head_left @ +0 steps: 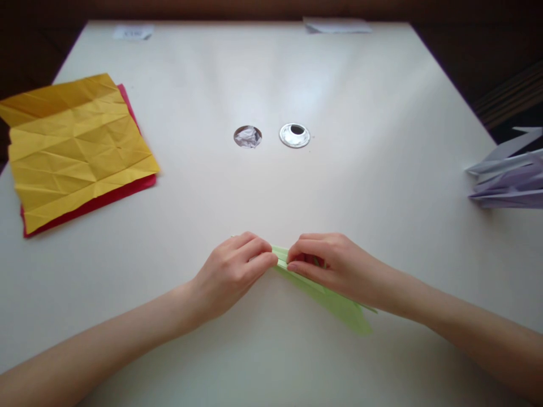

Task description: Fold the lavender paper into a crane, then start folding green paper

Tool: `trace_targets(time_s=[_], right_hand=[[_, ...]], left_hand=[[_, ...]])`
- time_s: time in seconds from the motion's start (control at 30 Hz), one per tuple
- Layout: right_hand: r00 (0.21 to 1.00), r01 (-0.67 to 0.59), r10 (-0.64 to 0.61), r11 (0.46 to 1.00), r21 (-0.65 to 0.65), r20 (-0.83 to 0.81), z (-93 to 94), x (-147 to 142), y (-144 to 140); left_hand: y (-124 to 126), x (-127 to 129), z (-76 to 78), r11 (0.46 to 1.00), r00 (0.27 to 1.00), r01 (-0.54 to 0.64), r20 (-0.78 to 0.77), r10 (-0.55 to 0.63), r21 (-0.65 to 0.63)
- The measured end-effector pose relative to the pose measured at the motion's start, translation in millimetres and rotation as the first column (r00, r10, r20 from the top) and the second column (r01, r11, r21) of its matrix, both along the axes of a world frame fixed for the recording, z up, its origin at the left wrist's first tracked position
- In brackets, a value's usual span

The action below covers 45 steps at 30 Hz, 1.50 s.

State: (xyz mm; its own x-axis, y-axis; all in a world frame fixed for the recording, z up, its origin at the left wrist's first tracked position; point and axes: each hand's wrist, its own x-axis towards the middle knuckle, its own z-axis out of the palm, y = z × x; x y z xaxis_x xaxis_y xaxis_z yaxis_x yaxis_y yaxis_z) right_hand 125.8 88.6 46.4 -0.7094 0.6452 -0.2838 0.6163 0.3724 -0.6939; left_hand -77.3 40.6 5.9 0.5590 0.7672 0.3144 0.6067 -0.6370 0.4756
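A light green folded paper [339, 308] lies slantwise between my hands over the white table, its wider end spreading toward the lower right. Several narrow layers show at its upper left end. My left hand [240, 265] pinches that end between thumb and fingers. A short way along the same paper, my right hand [324, 260] is closed on its upper edge, fingertips close to those of the left. The palms and part of the paper under the right hand are hidden.
Creased yellow paper [80, 147] rests over a red sheet [146, 182] at the left. Folded purple and white paper [509, 181] stands at the right edge. Mid-table are a hole stuffed with crumpled paper [248, 137] and a silver grommet [294, 135]. White slips [337, 26] lie along the far edge.
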Motion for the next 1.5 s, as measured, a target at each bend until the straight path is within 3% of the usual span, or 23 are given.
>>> trace_targets(time_s=[0.3, 0.7, 1.07, 1.5], right_hand=[[0.995, -0.063, 0.074, 0.988, 0.143, -0.068, -9.7, 2.9, -4.3], [0.998, 0.029, -0.021, 0.987, 0.159, -0.051, -11.3, -0.9, -9.2], [1.0, 0.008, -0.004, 0.973, 0.231, -0.015, -15.6, -0.5, -11.5], [0.997, 0.032, -0.016, 0.979, 0.202, -0.081, -15.2, 5.9, -13.7]], left_hand=[[-0.1, 1.3, -1.0, 1.0, 1.0, -0.023, 0.009, 0.023, 0.015], [-2.0, -1.3, -3.1, 0.998, 0.999, 0.016, -0.032, -0.014, 0.057], [-2.6, 0.2, -0.1, 0.982, 0.996, 0.077, -0.055, -0.069, 0.17], [-2.5, 0.5, 0.0, 0.986, 0.995, 0.096, -0.037, -0.092, 0.135]])
